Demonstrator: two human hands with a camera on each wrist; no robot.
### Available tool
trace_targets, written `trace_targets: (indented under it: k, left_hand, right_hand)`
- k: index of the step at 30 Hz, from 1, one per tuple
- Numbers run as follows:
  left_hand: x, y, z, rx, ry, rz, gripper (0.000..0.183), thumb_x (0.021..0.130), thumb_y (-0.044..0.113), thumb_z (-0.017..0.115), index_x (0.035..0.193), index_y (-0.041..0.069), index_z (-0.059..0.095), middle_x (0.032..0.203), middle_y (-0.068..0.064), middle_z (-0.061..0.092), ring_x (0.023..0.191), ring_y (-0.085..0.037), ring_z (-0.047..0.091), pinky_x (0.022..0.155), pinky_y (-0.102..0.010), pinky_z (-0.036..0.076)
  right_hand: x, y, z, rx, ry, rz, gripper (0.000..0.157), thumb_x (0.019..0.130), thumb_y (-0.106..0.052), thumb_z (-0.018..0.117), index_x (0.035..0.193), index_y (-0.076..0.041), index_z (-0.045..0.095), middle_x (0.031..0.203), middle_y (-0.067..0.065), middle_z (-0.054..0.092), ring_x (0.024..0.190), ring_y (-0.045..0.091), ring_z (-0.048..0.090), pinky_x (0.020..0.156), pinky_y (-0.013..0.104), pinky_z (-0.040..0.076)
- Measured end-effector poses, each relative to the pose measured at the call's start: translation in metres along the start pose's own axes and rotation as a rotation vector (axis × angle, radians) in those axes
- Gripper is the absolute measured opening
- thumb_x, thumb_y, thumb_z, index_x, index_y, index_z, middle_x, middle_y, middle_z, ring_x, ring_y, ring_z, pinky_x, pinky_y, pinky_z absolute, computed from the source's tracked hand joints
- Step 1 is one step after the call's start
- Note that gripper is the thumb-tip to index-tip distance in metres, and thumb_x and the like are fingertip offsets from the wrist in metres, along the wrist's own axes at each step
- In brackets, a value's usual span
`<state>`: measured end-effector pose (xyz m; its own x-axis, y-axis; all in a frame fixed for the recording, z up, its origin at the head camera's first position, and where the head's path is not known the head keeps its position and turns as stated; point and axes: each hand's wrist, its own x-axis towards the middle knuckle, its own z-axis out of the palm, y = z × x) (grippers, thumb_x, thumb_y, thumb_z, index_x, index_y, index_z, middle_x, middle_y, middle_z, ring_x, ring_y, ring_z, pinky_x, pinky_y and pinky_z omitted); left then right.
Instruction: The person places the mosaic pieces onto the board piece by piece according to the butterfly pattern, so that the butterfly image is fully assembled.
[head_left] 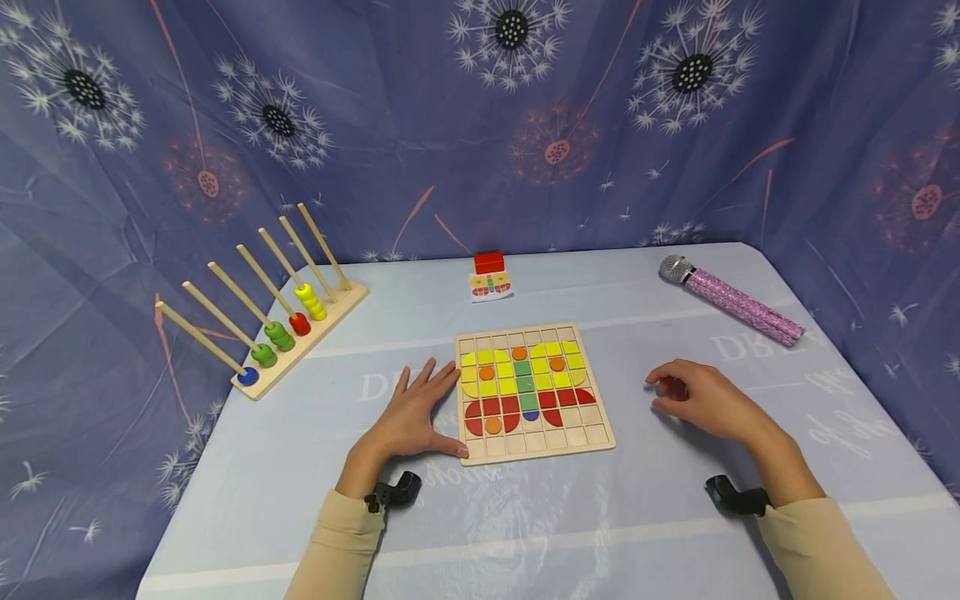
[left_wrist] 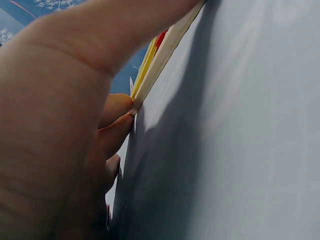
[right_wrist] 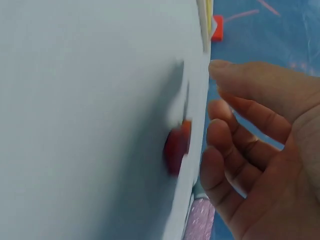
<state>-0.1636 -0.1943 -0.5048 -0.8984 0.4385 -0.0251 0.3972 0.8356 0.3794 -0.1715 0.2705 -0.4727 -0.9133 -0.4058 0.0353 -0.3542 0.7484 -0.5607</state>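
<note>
A square wooden grid board (head_left: 536,437) lies on the table, with yellow, red, green, orange and blue pieces forming a butterfly pattern. My left hand (head_left: 416,417) rests at its left side, fingers spread, thumb at the near left corner. In the left wrist view, the thumb and fingertips meet the board's edge (left_wrist: 162,57). To the right of the board, apart from it, is my right hand (head_left: 708,400), fingers loosely bent. Nothing shows between thumb and fingers in the right wrist view. A blurred red and orange thing (right_wrist: 175,150) appears beside the fingers there; its kind is unclear.
Behind the board, a pattern card (head_left: 491,287) leans by a red block (head_left: 489,263). A wooden peg stand (head_left: 300,346) with coloured beads stands at the left. A pink glittery microphone (head_left: 738,307) lies at the back right. Patterned cloth (head_left: 420,125) hangs behind the table.
</note>
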Motion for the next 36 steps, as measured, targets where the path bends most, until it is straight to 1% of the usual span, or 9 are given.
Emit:
trace_targets:
  k: [3,7,11,15,20,25,29,31,36]
  left_hand:
    - [0.0,0.0,0.0,0.002,0.0,-0.001,0.128,0.051,0.085,0.067,0.154,0.022,0.026,0.158,0.009,0.02,0.146,-0.022,0.004,0.114,-0.053,-0.003]
    - [-0.001,0.0,0.0,0.001,0.003,0.002,0.128,0.051,0.086,0.067,0.154,0.022,0.026,0.158,0.008,0.02,0.146,-0.023,0.004,0.114,-0.053,-0.002]
    - [-0.001,0.0,0.0,-0.002,0.007,0.005,0.128,0.05,0.086,0.066,0.154,0.022,0.027,0.158,0.008,0.021,0.146,-0.023,0.005,0.114,-0.054,-0.002]
    - [-0.001,0.0,0.0,-0.003,0.005,0.01,0.127,0.051,0.086,0.066,0.153,0.022,0.027,0.158,0.007,0.021,0.146,-0.024,0.005,0.113,-0.054,-0.001]
    - [-0.001,0.001,-0.002,-0.005,0.003,0.007,0.127,0.051,0.084,0.068,0.153,0.021,0.027,0.158,0.007,0.021,0.146,-0.024,0.005,0.113,-0.054,-0.001]
    - [-0.001,0.001,-0.002,-0.005,-0.004,-0.002,0.127,0.051,0.084,0.069,0.154,0.022,0.026,0.158,0.008,0.021,0.146,-0.023,0.004,0.113,-0.054,-0.002]
    - [-0.001,0.0,-0.001,-0.004,0.002,-0.001,0.127,0.05,0.085,0.068,0.153,0.022,0.027,0.158,0.007,0.021,0.146,-0.022,0.004,0.113,-0.054,-0.002]
    - [0.0,0.0,-0.001,-0.005,0.008,0.001,0.128,0.05,0.085,0.067,0.153,0.022,0.027,0.158,0.006,0.022,0.146,-0.022,0.004,0.113,-0.054,-0.002]
    - [0.0,-0.001,0.0,-0.008,0.013,0.009,0.128,0.05,0.086,0.067,0.153,0.021,0.027,0.158,0.006,0.022,0.146,-0.023,0.004,0.113,-0.054,-0.002]
  right_hand:
    - [-0.004,0.008,-0.003,-0.001,0.008,0.046,0.034,0.081,-0.013,0.077,0.112,-0.006,0.065,0.09,0.001,0.06,0.079,0.017,0.054,0.065,0.029,0.048]
    - [-0.006,0.013,-0.006,-0.034,0.013,0.119,0.039,0.082,-0.019,0.077,0.116,-0.005,0.064,0.097,0.007,0.058,0.084,0.021,0.054,0.07,0.036,0.048]
    - [-0.007,0.014,-0.008,-0.059,-0.002,0.154,0.041,0.082,-0.023,0.077,0.116,-0.003,0.064,0.099,0.01,0.056,0.088,0.025,0.053,0.074,0.042,0.046]
    - [-0.009,0.014,-0.009,-0.062,-0.01,0.146,0.038,0.082,-0.022,0.077,0.114,-0.004,0.065,0.1,0.01,0.057,0.088,0.025,0.054,0.075,0.042,0.046]
    - [-0.009,0.015,-0.006,-0.05,-0.008,0.106,0.028,0.084,-0.014,0.073,0.11,-0.007,0.067,0.098,0.005,0.06,0.084,0.02,0.055,0.071,0.037,0.048]
    - [-0.006,0.011,-0.002,-0.059,0.018,0.088,0.024,0.08,-0.009,0.072,0.104,-0.007,0.07,0.09,0.001,0.06,0.079,0.017,0.054,0.068,0.035,0.047]
    - [0.0,0.004,0.002,-0.059,0.041,0.078,0.02,0.079,-0.008,0.072,0.099,-0.007,0.071,0.084,-0.002,0.06,0.075,0.016,0.053,0.065,0.033,0.046]
    - [0.004,0.001,0.003,-0.063,0.033,0.077,0.021,0.079,-0.009,0.073,0.099,-0.007,0.07,0.082,-0.003,0.06,0.074,0.016,0.053,0.064,0.033,0.046]
    - [0.011,-0.004,0.006,-0.094,-0.015,0.092,0.031,0.078,-0.014,0.076,0.106,-0.006,0.068,0.084,0.001,0.056,0.076,0.018,0.049,0.065,0.034,0.043]
